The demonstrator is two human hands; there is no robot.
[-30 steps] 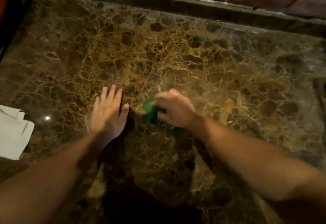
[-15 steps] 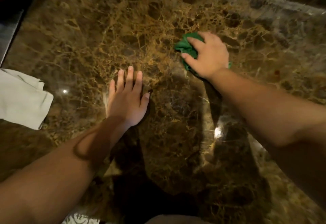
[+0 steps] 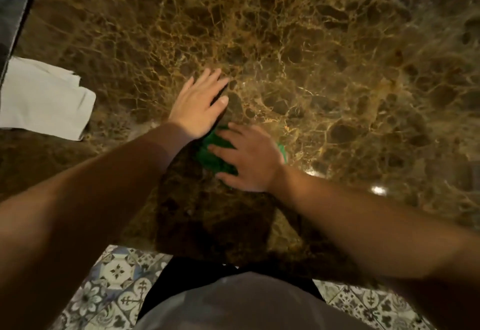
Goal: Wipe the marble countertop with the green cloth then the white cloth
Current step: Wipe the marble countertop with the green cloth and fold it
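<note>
While pressing down on the green cloth (image 3: 214, 154) with spread fingers, right hand (image 3: 248, 159) sitting near the counter's front edge.

Lying flat with fingers together just beside it, left hand (image 3: 198, 104); bunched with no clear long axis, cloth on the marble countertop (image 3: 337, 70); resting by the left edge, white cloth (image 3: 44, 98); stretching bare toward the back and right, marble.

Right hand (image 3: 249, 159) flat on green cloth (image 3: 211, 154), left hand (image 3: 198, 105) on marble countertop (image 3: 324, 70), white cloth (image 3: 44, 98) apart.
</note>
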